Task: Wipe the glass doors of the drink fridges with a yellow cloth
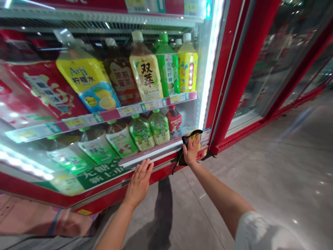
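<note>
A yellow and black cloth (185, 138) lies under my right hand (191, 150), which presses it to the lower right corner of a lit drinks cooler. Part of the cloth hangs over the red frame (161, 173). My left hand (139, 182) is open, its fingers stretched out near the bottom edge of the cooler's glass; whether it touches cannot be told. Behind the glass, green tea bottles (97, 150) line the bottom shelf. Above them stand larger bottles, among them a yellow and blue lemon drink (87, 81) and a pale yellow one (146, 73).
Further red-framed coolers (249, 66) run off to the right. Grey floor tiles (262, 166) stretch below and to the right. Pinkish cardboard boxes (28, 215) lie at the lower left, beside the cooler's base.
</note>
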Motion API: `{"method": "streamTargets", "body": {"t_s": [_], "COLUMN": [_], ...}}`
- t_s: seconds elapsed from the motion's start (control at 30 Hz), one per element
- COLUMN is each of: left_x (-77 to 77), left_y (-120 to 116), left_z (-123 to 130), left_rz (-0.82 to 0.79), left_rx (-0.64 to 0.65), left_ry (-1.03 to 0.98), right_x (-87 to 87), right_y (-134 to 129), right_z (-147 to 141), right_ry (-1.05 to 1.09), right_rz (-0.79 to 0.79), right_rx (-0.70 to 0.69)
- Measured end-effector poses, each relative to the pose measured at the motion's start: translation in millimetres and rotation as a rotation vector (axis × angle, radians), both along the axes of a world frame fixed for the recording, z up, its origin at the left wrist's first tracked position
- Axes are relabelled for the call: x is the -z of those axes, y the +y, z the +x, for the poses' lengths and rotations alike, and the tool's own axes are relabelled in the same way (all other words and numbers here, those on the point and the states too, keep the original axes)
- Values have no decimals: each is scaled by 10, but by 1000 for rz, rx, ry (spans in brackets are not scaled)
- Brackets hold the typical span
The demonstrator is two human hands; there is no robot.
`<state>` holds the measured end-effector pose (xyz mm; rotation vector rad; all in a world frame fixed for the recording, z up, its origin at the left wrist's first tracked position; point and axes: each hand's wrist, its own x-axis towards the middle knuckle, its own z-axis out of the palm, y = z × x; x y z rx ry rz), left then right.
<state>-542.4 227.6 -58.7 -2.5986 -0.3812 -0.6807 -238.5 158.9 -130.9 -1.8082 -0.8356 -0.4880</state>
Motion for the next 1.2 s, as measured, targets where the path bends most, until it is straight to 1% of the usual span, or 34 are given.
{"method": "streamTargets", "body": {"t_s": [0.07,0.17,0.27,0.33,0.43,0.53,0.63,0.73,0.83,0.93,1.0,1.1,1.2], "left_x": [-21,-81,-150,-180,-192,-200,-244,-306,-335,-307,-273,-234,-224], "left_y": [-9,-8,11,24,24,-7,-51,-85,-103,-106,-102,-92,-90], "left_z": [32,65,80,94,139,199,244,269,292,329,360,399,415], "left_rz": [2,5,7,2,-11,-14,-9,5,36,75,100,111,91], "left_rx": [23,43,54,66,74,91,144,176,184,201,218,230,212], "left_ry": [4,-9,-32,-34,-22,8,48,55,45,59,83,91,83], "right_x": [-81,-340,-555,-605,-556,-435,-304,-198,-143,-149,-181,-247,-322], "right_y": [162,336,368,344,311,293,268,267,342,448,478,431,343], "right_z": [-75,-8,218,368,517,601,639,555,320,104,82,239,474], "right_ry": [195,399,452,484,541,585,590,533,446,344,295,296,368], "right_rz": [129,282,330,349,361,351,319,286,282,296,304,326,356], "right_rx": [82,204,288,336,396,437,444,411,368,337,331,338,349]}}
